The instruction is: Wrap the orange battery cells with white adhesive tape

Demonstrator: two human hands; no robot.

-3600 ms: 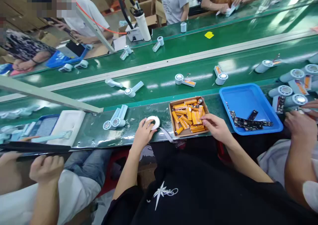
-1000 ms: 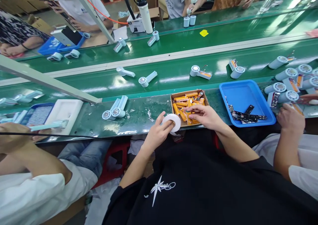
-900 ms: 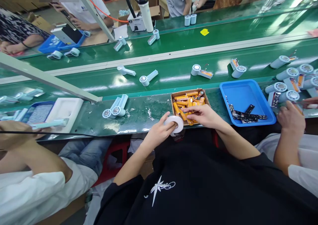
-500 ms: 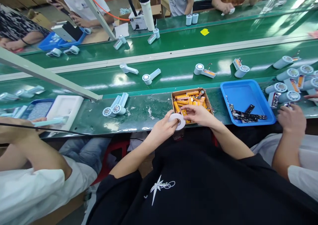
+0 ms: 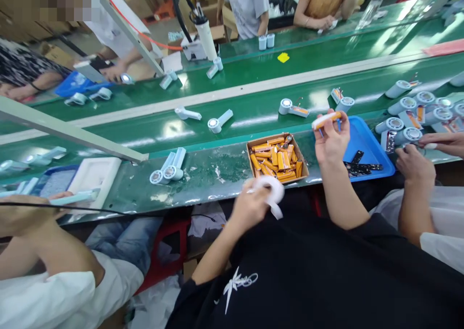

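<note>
My left hand [image 5: 250, 204] is closed around a roll of white tape [image 5: 277, 188], and a loose strip of tape dangles from it, slightly blurred. My right hand [image 5: 331, 145] is raised to the right, over the near-left corner of the blue tray [image 5: 368, 142]. Its fingers grip an orange battery [image 5: 331, 118] that has a white patch along it. Between and beyond both hands, on the bench ledge, sits a cardboard box [image 5: 249, 156] full of orange cylindrical batteries [image 5: 270, 164].
Dark circuit boards [image 5: 366, 166] lie in the blue tray. Light-blue handheld fan bodies [image 5: 214, 125] are spread along the green conveyor [image 5: 253, 107], several clustered at the right. Two more fan bodies [image 5: 173, 172] rest left on the ledge. Co-workers' arms [image 5: 416, 184] flank both sides.
My right hand has gone from beside the tape over the battery box up and right, now with a battery. My left hand has lowered slightly; a tape strip now hangs loose.
</note>
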